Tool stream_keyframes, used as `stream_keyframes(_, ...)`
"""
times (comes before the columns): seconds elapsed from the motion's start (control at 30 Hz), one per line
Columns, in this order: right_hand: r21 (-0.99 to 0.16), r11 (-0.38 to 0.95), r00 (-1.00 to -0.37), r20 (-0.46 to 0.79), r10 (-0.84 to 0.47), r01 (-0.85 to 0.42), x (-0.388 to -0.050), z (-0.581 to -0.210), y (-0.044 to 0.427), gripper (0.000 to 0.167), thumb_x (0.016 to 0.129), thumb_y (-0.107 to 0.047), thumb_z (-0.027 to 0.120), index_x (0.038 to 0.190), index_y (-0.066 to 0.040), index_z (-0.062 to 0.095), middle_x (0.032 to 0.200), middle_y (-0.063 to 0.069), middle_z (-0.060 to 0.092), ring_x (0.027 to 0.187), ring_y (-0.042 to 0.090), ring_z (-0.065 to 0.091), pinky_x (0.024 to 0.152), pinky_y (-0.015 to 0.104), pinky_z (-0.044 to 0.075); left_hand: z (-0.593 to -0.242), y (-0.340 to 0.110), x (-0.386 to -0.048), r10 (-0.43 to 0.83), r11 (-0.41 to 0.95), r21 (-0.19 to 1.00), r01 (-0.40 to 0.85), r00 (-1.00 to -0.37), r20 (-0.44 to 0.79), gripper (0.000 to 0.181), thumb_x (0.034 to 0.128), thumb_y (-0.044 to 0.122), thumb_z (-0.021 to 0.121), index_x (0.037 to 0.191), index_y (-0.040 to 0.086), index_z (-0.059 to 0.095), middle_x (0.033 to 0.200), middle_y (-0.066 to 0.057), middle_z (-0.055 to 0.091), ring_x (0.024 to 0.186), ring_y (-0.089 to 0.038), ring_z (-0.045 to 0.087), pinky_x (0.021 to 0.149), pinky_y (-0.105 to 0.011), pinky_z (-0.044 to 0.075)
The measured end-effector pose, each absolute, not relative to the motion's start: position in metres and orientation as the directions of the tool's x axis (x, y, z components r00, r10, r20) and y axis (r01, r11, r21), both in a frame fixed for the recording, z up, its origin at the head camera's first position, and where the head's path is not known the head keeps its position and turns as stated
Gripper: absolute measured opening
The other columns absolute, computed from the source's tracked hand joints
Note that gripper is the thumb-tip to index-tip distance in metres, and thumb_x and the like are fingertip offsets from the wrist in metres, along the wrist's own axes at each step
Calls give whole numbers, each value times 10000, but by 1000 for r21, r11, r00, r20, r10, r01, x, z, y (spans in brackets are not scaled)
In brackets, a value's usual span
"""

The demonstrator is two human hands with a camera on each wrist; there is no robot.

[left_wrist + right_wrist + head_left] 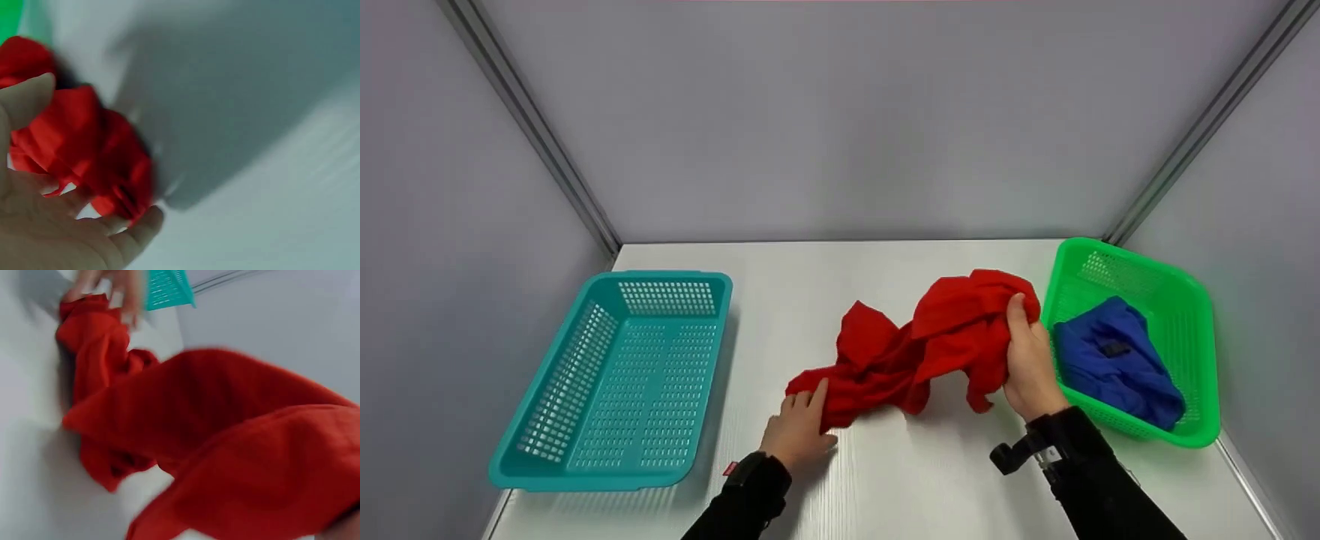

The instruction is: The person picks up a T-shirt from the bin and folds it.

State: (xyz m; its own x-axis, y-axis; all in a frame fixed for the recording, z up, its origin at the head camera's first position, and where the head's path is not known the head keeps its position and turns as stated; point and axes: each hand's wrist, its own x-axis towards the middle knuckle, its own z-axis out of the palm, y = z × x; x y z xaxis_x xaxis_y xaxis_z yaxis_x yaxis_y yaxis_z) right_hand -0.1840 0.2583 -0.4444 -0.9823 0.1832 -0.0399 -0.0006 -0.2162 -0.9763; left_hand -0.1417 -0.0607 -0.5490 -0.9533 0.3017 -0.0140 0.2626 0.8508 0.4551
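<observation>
A crumpled red cloth (885, 360) stretches across the middle of the white table, its right part raised off the surface. My right hand (1030, 367) grips that raised end, thumb on top; the cloth hides its fingers. At the cloth's lower left end my left hand (799, 435) touches it with extended fingers. In the left wrist view the left hand (62, 225) has its fingers spread under and beside the red cloth (79, 140). The right wrist view is mostly filled by the red cloth (225, 422), with the left hand (126, 292) at its far end.
A teal basket (611, 480) stands at the left, with nothing in it. At the right, a green basket (1204, 360) holds a crumpled blue cloth (1117, 360) with a small dark patch. Grey walls (855, 120) enclose the table (885, 487) at the back and both sides.
</observation>
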Motion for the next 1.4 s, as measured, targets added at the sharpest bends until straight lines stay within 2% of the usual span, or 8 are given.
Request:
stream_keyframes(0.13, -961, -275, -980, -20, 199, -36, -187, -440, 268, 586, 1030, -565, 491, 1306, -49, 532, 1250, 91, 643, 1151, 231, 623, 924, 314, 524, -567, -69, -137, 277, 941, 177, 289, -957, 87, 395, 830, 128, 816, 1170, 43, 634, 1046, -157, 636, 952, -371, 616, 738, -513, 523)
stream_keyframes(0.23, -957, -285, -969, -15, 245, -57, -190, -440, 277, 546, 1046, -526, 492, 1299, -43, 529, 1250, 66, 618, 1161, 200, 589, 955, 296, 480, -566, -77, -140, 233, 957, 148, 249, -965, 119, 227, 843, 74, 772, 1016, 62, 625, 922, -125, 623, 826, -348, 624, 667, -492, 526)
stream_keyframes(0.4, -979, -205, -923, -65, 379, -15, -189, -449, 292, 403, 1096, -431, 441, 1270, -79, 528, 1243, 15, 553, 1182, 143, 518, 970, 240, 424, -551, -95, -157, -38, 911, 411, 23, -989, 141, 161, 953, 61, 617, 1085, -1, 549, 954, -166, 547, 691, -380, 630, 561, -514, 543)
stream_keyframes(0.57, -975, -223, -871, -111, 479, 1, -187, -461, 299, 294, 1128, -343, 354, 1308, -155, 491, 1331, -28, 472, 1297, 121, 418, 1044, 215, 358, -526, -106, -178, -412, 525, 830, -189, -910, 54, 140, 1029, 70, 412, 1148, 0, 438, 1074, -215, 538, 798, -374, 615, 657, -453, 541)
stream_keyframes(0.73, -935, -324, -861, -43, 507, -144, -188, -466, 299, 310, 1132, -280, 367, 1375, -125, 482, 1392, 25, 513, 1317, 150, 462, 1063, 247, 390, -493, -103, -191, -518, 138, 990, -32, -854, 45, 209, 1056, 90, 343, 1251, 30, 386, 1236, -219, 551, 1023, -341, 613, 834, -394, 563)
stream_keyframes(1.0, -778, -472, -860, 167, 482, -415, -187, -452, 307, 372, 1104, -266, 461, 1430, -88, 449, 1400, 113, 511, 1269, 213, 526, 1061, 317, 413, -440, -96, -197, -450, -216, 914, 342, -866, 217, 155, 1103, 108, 424, 1246, 83, 370, 1436, -93, 483, 1328, -257, 496, 1091, -424, 467)
stream_keyframes(1.2, -674, -542, -850, 270, 452, -502, -187, -444, 312, 377, 1081, -281, 504, 1382, -60, 453, 1321, 139, 533, 1254, 257, 511, 1101, 364, 338, -436, -98, -193, -390, -101, 958, 269, -896, 211, 124, 1067, 73, 448, 1188, 53, 426, 1392, -100, 573, 1310, -224, 510, 1104, -375, 448)
stream_keyframes(1.4, -829, -465, -929, 163, 333, -311, -177, -471, 306, 313, 1096, -295, 483, 1244, -21, 518, 1184, 71, 618, 1149, 189, 586, 1024, 304, 431, -477, -106, -192, -349, 419, 905, -77, -933, 82, 178, 969, 36, 485, 1143, 28, 520, 1152, -196, 644, 1013, -339, 601, 861, -444, 498)
